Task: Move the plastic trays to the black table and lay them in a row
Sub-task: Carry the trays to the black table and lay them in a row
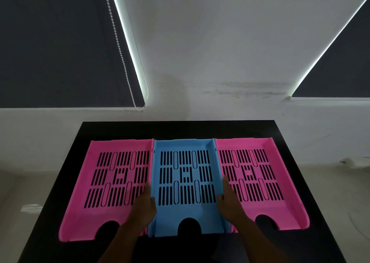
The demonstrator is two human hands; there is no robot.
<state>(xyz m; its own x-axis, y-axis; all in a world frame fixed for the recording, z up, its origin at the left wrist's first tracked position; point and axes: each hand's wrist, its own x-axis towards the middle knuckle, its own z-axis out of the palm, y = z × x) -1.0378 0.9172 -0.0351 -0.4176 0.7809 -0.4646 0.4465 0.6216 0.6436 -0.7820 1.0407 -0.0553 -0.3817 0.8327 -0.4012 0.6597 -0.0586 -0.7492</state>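
Three slotted plastic trays lie side by side on the black table [200,129]. A pink tray [96,210] is on the left, a blue tray [185,212] in the middle and another pink tray [280,208] on the right. Their side walls touch. My left hand [145,206] grips the blue tray's left wall, thumb over the rim. Its right wall is held the same way by my right hand [230,204]. Both hands partly cover the inner edges of the pink trays.
A white wall rises behind the table, with dark window blinds at the upper left and upper right. A bead cord [120,48] hangs by the left blind. Pale floor shows on both sides of the table.
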